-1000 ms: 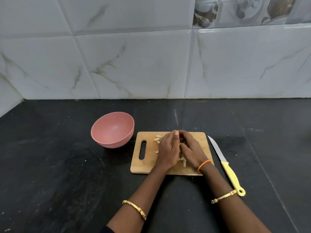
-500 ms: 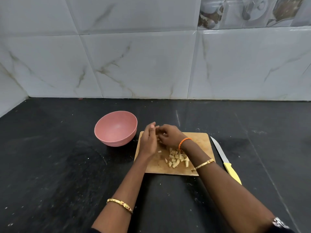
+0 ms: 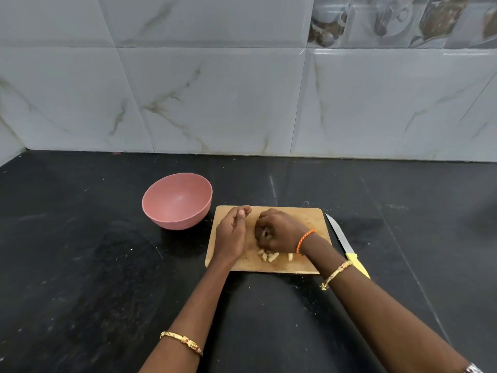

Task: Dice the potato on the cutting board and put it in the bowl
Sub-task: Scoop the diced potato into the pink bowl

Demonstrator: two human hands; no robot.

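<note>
Both hands are over the cutting board (image 3: 309,219): right hand (image 3: 279,232) is curled around potato pieces (image 3: 269,255), left hand (image 3: 232,232) cupped, holding nothing seen. Pieces should be scooped together, then carried to the bowl (image 3: 177,201).

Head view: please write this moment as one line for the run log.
right hand grips potato pieces | left hand on cutting board | bowl empty | knife idle

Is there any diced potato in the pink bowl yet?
No, the pink bowl shows only its bare inside; the potato pieces lie on the cutting board.
</note>
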